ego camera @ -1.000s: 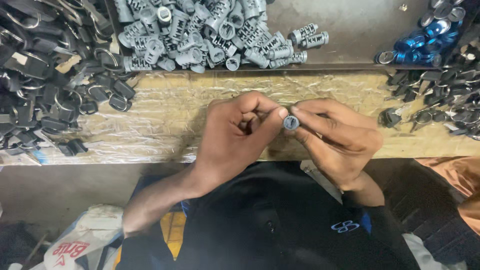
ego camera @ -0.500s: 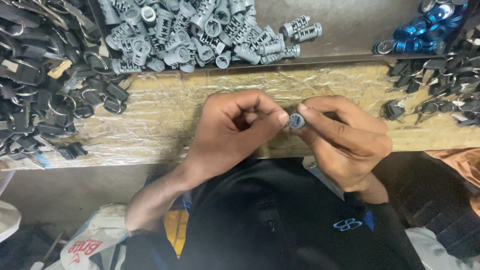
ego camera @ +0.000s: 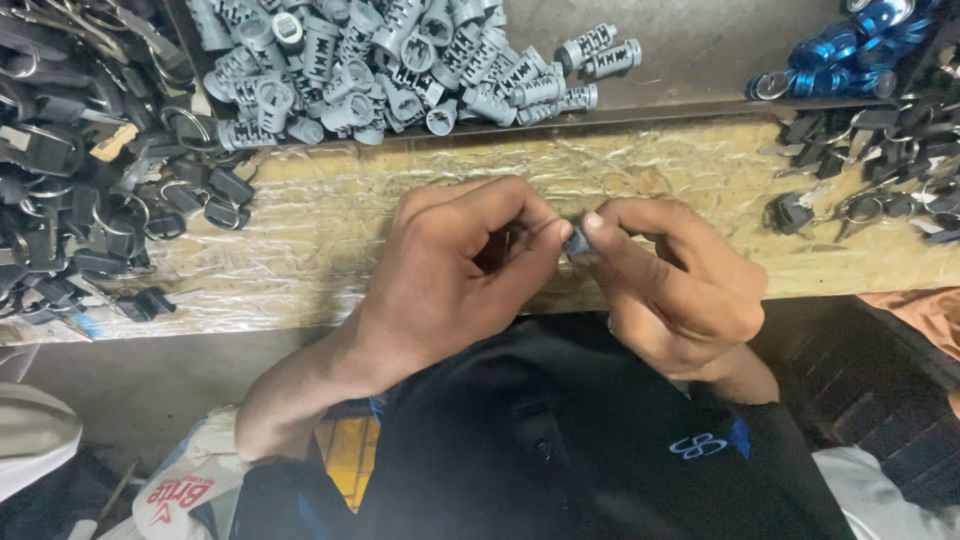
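My right hand (ego camera: 672, 282) pinches a small grey cylindrical metal part (ego camera: 577, 243) between thumb and forefinger, over the front edge of the workbench (ego camera: 330, 240). My left hand (ego camera: 455, 270) is curled beside it, fingertips touching the same part; whatever small piece it may hold is hidden by the fingers. Both hands hover just above the foil-like covered bench top.
A heap of grey slotted cylinders (ego camera: 400, 65) lies at the back. Black key-like parts with rings (ego camera: 90, 170) pile up on the left. Blue ring parts (ego camera: 850, 45) and more black pieces (ego camera: 870, 170) sit at the right. A white plastic bag (ego camera: 190, 480) is below.
The view has shifted slightly. The grey part has turned, so its round end face no longer points at me. Both hands stay together in the same place.
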{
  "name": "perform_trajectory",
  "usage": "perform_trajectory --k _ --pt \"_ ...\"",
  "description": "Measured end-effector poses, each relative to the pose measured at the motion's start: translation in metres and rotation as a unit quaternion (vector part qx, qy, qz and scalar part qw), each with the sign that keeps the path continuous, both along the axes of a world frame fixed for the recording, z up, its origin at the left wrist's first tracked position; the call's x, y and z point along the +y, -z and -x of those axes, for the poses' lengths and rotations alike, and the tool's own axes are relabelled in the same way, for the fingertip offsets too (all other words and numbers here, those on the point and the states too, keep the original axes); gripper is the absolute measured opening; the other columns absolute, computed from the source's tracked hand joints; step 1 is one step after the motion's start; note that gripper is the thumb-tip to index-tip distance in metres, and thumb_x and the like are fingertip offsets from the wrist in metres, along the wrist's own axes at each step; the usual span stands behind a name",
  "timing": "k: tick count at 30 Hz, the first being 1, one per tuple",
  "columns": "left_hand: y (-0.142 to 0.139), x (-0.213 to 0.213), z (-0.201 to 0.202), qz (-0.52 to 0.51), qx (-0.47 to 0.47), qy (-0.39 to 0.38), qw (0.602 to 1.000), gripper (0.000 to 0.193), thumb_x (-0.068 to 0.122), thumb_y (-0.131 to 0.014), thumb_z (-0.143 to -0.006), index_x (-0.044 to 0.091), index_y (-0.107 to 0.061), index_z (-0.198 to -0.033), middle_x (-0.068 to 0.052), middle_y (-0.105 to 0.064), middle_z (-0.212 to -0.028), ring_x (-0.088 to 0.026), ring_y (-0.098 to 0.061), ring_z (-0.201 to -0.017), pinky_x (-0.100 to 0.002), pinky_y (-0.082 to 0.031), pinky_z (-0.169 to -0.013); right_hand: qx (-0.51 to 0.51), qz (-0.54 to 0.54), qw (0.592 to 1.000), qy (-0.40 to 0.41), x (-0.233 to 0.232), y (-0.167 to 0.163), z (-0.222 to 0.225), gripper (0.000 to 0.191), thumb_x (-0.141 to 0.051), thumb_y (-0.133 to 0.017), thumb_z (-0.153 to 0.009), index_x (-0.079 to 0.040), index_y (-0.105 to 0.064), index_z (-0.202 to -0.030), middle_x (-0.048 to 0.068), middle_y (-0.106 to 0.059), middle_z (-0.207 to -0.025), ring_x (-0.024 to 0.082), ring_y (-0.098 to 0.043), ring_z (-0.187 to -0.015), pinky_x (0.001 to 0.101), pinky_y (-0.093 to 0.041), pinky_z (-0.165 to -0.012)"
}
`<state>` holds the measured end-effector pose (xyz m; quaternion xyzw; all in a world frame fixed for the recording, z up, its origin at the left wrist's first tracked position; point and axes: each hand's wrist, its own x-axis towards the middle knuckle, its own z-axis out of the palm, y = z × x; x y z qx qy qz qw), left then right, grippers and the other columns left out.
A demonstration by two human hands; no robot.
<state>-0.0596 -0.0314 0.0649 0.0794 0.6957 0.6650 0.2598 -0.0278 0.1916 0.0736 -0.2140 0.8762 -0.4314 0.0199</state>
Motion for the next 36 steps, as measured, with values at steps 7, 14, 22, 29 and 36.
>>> perform_trajectory --k 7,14,22,29,36 --pt "0.0 0.03 -0.01 0.088 0.246 -0.131 0.956 0.005 -0.001 -0.069 -0.105 -0.004 -0.065 -0.107 -0.013 -0.067 -0.094 -0.021 -0.068 -0.08 -0.031 -0.053 -0.062 0.093 -0.017 0.994 -0.045 -0.001 0.004 0.002 0.035 0.017 -0.074 -0.083 0.012 -0.06 -0.115 0.029 -0.068 -0.104 0.035 -0.071 -0.084 0.0367 -0.058 -0.068" --pt "0.019 0.022 -0.031 -0.097 0.048 -0.14 0.984 0.015 -0.006 -0.072 -0.092 -0.004 -0.066 -0.106 -0.018 -0.068 -0.114 -0.025 -0.068 -0.102 -0.033 -0.057 -0.086 0.164 0.001 0.985 -0.048 -0.021 -0.004 0.009 0.022 0.011 -0.079 -0.087 0.017 -0.064 -0.102 0.022 -0.063 -0.093 0.029 -0.069 -0.072 0.0397 -0.059 -0.06" --pt "0.051 0.022 -0.04 -0.08 0.063 -0.162 0.981 0.012 -0.013 -0.066 -0.101 -0.004 -0.066 -0.109 -0.013 -0.076 -0.104 -0.017 -0.074 -0.09 -0.025 -0.06 -0.081 0.134 -0.339 0.917 0.165 0.144 0.037 0.036 0.004 0.0 -0.07 -0.106 0.003 -0.069 -0.104 0.011 -0.06 -0.086 0.021 -0.053 -0.075 0.0336 -0.043 -0.072" --pt "0.053 0.032 -0.049 -0.064 0.045 -0.23 0.97 0.01 -0.013 -0.067 -0.096 -0.009 -0.067 -0.105 -0.018 -0.072 -0.098 -0.02 -0.075 -0.086 -0.028 -0.063 -0.073 0.188 -0.479 0.853 0.091 0.124 0.043 0.073 0.009 -0.001 -0.069 -0.099 0.0 -0.063 -0.104 0.012 -0.06 -0.099 0.028 -0.057 -0.091 0.0359 -0.046 -0.079" --pt "0.055 0.032 -0.048 -0.046 0.075 -0.23 0.969 0.006 -0.011 -0.069 -0.096 -0.006 -0.067 -0.098 -0.018 -0.072 -0.098 -0.024 -0.077 -0.087 -0.03 -0.063 -0.074 0.083 -0.315 0.943 0.071 0.044 0.004 0.068 0.016 0.009 -0.062 -0.103 0.005 -0.067 -0.118 0.015 -0.067 -0.111 0.027 -0.064 -0.096 0.0346 -0.052 -0.081"
